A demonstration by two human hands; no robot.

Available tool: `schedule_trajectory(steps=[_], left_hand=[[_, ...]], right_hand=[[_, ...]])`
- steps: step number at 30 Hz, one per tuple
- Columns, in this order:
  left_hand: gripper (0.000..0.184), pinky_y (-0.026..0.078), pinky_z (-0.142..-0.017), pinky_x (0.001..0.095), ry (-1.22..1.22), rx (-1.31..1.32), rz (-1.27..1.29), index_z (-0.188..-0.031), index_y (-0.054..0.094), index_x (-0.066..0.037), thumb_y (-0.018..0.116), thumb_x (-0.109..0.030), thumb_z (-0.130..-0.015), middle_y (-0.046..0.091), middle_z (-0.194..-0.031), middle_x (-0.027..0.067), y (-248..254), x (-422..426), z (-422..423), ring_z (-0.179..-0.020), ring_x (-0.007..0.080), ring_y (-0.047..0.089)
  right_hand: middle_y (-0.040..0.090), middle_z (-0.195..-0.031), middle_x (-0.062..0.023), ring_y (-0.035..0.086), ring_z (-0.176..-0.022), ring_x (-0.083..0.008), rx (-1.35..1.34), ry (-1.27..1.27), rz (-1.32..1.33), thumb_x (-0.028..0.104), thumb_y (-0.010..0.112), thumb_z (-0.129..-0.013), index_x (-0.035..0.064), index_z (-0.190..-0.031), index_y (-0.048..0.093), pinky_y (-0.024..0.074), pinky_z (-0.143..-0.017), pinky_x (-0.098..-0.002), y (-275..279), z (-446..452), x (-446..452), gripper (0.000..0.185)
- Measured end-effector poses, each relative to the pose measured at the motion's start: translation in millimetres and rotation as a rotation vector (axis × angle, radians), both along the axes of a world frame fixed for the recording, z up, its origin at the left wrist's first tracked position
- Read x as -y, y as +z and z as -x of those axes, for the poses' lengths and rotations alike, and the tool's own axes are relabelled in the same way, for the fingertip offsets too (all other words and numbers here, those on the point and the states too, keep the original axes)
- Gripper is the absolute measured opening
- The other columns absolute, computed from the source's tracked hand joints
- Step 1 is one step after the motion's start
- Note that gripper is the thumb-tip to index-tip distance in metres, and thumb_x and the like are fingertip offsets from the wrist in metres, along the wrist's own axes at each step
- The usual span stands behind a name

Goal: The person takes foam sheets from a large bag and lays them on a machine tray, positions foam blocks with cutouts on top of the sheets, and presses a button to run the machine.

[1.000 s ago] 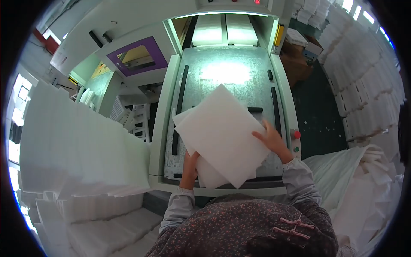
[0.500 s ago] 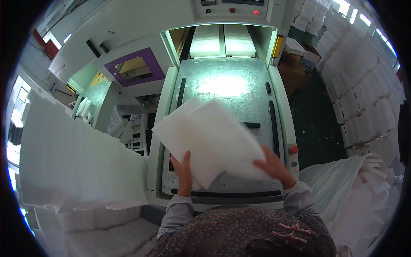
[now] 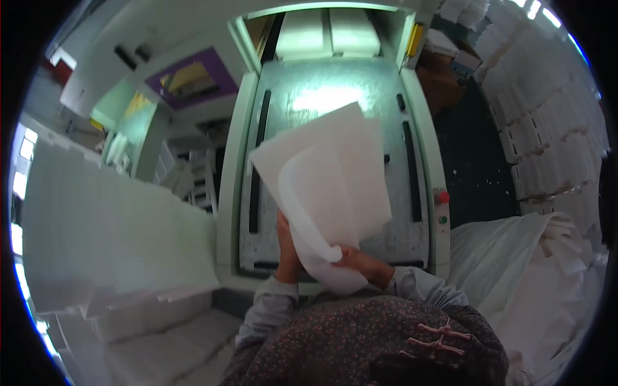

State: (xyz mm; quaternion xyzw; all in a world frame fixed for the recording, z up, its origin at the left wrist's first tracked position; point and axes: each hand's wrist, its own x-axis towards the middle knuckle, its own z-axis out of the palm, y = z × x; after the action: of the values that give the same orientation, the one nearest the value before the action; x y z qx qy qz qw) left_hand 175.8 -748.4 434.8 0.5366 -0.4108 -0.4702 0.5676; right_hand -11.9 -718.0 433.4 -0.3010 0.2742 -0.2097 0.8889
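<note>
Several white foam sheets (image 3: 360, 174) are held over the metal bed of the machine, fanned slightly apart, with the top one curling over at its left and lower edges. My right hand (image 3: 362, 264) grips the curled lower edge, close to my body. My left hand (image 3: 288, 248) holds the sheets from the lower left; its fingers are partly hidden behind them. Beneath the sheets, the metal bed (image 3: 393, 231) carries black strips along its sides.
Two white stacks (image 3: 301, 33) lie inside the lit machine opening. A tall white sheet stack (image 3: 116, 225) stands at left. Red and green buttons (image 3: 443, 197) are on the machine's right edge. More white stacks (image 3: 541, 141) and brown boxes (image 3: 439, 83) are at right.
The sheets have turned, and the top one now curls over. My right hand has moved left and inward, toward my left hand. The camera view has shifted slightly.
</note>
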Motion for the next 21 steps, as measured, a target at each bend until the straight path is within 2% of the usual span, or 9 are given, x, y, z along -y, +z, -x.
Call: schedule_trajectory(steps=[1,3,4,6,8,11,14,19,21], left_hand=[[0.043,0.046,-0.079,0.0312,0.001,-0.128,-0.11,-0.124,0.04,0.002,0.055,-0.011,-0.086,0.055,-0.111,0.0163,-10,-10,-3,-0.091,0.0245,0.056],[0.044,0.044,-0.083,0.0301,-0.106,0.193,-0.072,-0.126,0.039,0.001,0.054,-0.015,-0.088,0.053,-0.116,0.0153,-55,-35,-11,-0.096,0.0246,0.055],[0.044,0.044,-0.083,0.0301,-0.085,0.183,-0.093,-0.126,0.039,0.001,0.054,-0.015,-0.088,0.053,-0.116,0.0153,-59,-40,-15,-0.096,0.0246,0.055],[0.046,0.041,-0.088,0.029,0.223,-1.123,-0.14,-0.129,0.038,-0.001,0.054,-0.016,-0.089,0.052,-0.118,0.0138,-62,-44,-26,-0.1,0.0241,0.053],[0.046,0.041,-0.088,0.0293,0.325,-0.921,-0.127,-0.129,0.038,0.0,0.054,-0.015,-0.089,0.052,-0.119,0.0145,-39,-32,-39,-0.101,0.0234,0.052],[0.046,0.04,-0.089,0.0302,0.556,-0.279,-0.073,-0.128,0.037,0.004,0.054,-0.009,-0.087,0.05,-0.119,0.0164,4,-6,-60,-0.102,0.0212,0.051],[0.046,0.04,-0.089,0.0303,0.517,-0.339,-0.11,-0.127,0.037,0.004,0.054,-0.008,-0.086,0.051,-0.118,0.0168,0,-11,-73,-0.101,0.0211,0.051],[0.048,0.042,-0.086,0.0302,0.495,-0.459,-0.197,-0.126,0.039,0.005,0.056,-0.007,-0.082,0.052,-0.116,0.0167,-10,-24,-72,-0.098,0.0219,0.053],[0.05,0.042,-0.086,0.0302,0.437,-0.438,-0.226,-0.125,0.04,0.005,0.058,-0.006,-0.08,0.054,-0.114,0.0167,-18,-30,-74,-0.096,0.0218,0.053]], right_hand=[[0.059,-0.11,-0.0079,0.056,-0.094,-0.0139,0.018,0.005,0.036,0.017,0.06,-0.087,0.0012,-0.126,0.049,0.0459,-0.078,-0.023,-4,1,-2,0.044],[0.059,-0.112,-0.0079,0.055,-0.095,-0.0154,-0.074,0.069,0.087,0.014,0.062,-0.085,0.0022,-0.122,0.053,0.045,-0.081,-0.0262,23,1,5,0.039],[0.059,-0.112,-0.0079,0.055,-0.095,-0.0154,-0.081,0.094,0.068,0.014,0.062,-0.085,0.0022,-0.122,0.053,0.045,-0.081,-0.0262,39,0,9,0.039],[0.059,-0.111,-0.0089,0.055,-0.094,-0.0176,-0.203,0.063,0.649,0.008,0.061,-0.083,0.0025,-0.12,0.056,0.0441,-0.082,-0.0282,74,4,20,0.037],[0.059,-0.104,-0.0113,0.055,-0.087,-0.0211,-0.401,-0.136,1.178,0.001,0.06,-0.078,0.0004,-0.116,0.055,0.0439,-0.075,-0.0297,101,6,39,0.039],[0.056,-0.095,-0.013,0.053,-0.08,-0.0242,-1.003,-0.354,1.242,0.003,0.059,-0.078,-0.0032,-0.108,0.053,0.043,-0.072,-0.0326,145,19,77,0.031],[0.054,-0.097,-0.0143,0.051,-0.081,-0.0244,-1.1,-0.566,1.561,0.005,0.053,-0.083,-0.0033,-0.11,0.053,0.0426,-0.072,-0.0313,133,9,145,0.028],[0.05,-0.106,-0.016,0.056,-0.084,-0.0311,-1.52,-0.453,1.771,0.007,0.052,-0.083,0.0028,-0.124,0.044,0.0478,-0.073,-0.039,64,-40,266,0.042],[0.05,-0.106,-0.0197,0.056,-0.083,-0.0329,-1.773,-0.255,1.521,0.014,0.051,-0.084,0.0025,-0.124,0.043,0.0493,-0.071,-0.0386,37,-74,311,0.042]])
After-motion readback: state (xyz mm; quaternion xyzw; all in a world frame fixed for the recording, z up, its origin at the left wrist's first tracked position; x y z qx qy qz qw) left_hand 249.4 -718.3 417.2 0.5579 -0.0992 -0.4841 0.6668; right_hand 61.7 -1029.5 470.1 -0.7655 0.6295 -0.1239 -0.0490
